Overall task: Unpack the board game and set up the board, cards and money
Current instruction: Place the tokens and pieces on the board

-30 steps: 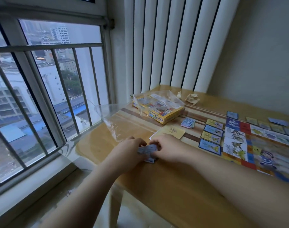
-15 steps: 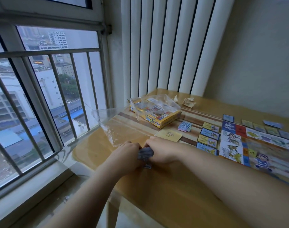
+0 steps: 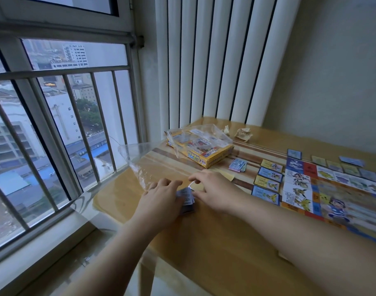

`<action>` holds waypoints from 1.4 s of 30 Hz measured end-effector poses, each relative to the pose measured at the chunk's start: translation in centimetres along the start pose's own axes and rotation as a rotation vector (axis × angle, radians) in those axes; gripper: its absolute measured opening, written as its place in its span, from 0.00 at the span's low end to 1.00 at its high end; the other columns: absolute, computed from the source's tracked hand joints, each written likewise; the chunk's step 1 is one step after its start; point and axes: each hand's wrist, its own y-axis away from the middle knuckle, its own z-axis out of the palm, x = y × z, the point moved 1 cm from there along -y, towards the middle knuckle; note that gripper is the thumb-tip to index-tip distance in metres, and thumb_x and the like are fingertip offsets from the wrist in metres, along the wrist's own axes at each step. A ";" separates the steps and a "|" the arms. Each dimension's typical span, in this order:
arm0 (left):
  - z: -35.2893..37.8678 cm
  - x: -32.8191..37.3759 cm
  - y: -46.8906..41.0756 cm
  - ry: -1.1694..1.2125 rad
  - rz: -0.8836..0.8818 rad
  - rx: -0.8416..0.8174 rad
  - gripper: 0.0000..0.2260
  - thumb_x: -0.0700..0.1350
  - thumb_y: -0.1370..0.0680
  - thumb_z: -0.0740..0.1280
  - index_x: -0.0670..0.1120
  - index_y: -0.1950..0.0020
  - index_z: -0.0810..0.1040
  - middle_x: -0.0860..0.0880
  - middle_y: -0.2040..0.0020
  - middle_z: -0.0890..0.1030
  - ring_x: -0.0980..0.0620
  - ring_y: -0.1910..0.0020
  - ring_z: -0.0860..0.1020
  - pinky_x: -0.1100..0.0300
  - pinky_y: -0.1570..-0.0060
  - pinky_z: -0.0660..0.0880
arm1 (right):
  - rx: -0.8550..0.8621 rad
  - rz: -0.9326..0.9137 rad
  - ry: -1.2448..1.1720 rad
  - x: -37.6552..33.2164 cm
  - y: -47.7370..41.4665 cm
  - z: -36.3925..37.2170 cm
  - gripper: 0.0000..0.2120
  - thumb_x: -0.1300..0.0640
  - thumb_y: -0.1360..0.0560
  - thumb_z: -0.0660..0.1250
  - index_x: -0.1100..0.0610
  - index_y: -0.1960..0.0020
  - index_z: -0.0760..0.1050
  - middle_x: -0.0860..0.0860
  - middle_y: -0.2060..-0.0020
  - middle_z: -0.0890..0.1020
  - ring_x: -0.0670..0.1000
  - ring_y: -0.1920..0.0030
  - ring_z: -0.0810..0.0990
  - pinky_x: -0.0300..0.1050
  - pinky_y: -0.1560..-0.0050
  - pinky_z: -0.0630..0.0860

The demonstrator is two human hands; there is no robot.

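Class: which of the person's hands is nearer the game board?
Right. The right hand is left of the game board; the left hand is farther left, on the far side of the card stack.
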 end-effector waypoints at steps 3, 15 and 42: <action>-0.3 0.5 0.2 0.017 0.015 0.035 0.20 0.54 0.19 0.56 0.57 0.27 0.61 0.51 0.29 0.65 0.47 0.29 0.62 0.53 0.32 0.62 | 0.031 -0.007 -0.007 0.4 0.6 -0.6 0.17 0.55 0.22 0.64 0.51 0.34 0.72 0.49 0.37 0.73 0.48 0.44 0.75 0.39 0.49 0.68; -1.0 8.4 0.4 0.152 0.227 0.151 0.16 0.52 0.21 0.61 0.57 0.33 0.70 0.56 0.35 0.72 0.53 0.40 0.75 0.54 0.43 0.73 | 0.077 0.097 -0.026 3.7 7.0 -3.9 0.12 0.56 0.23 0.64 0.51 0.41 0.77 0.50 0.48 0.80 0.50 0.48 0.78 0.46 0.48 0.75; 11.9 47.3 10.2 0.012 1.152 -0.388 0.15 0.45 0.18 0.57 0.52 0.32 0.72 0.51 0.37 0.77 0.50 0.43 0.77 0.53 0.46 0.77 | 0.544 1.088 -0.083 23.9 46.4 -12.9 0.10 0.62 0.23 0.64 0.58 0.45 0.81 0.52 0.47 0.83 0.50 0.46 0.80 0.41 0.45 0.73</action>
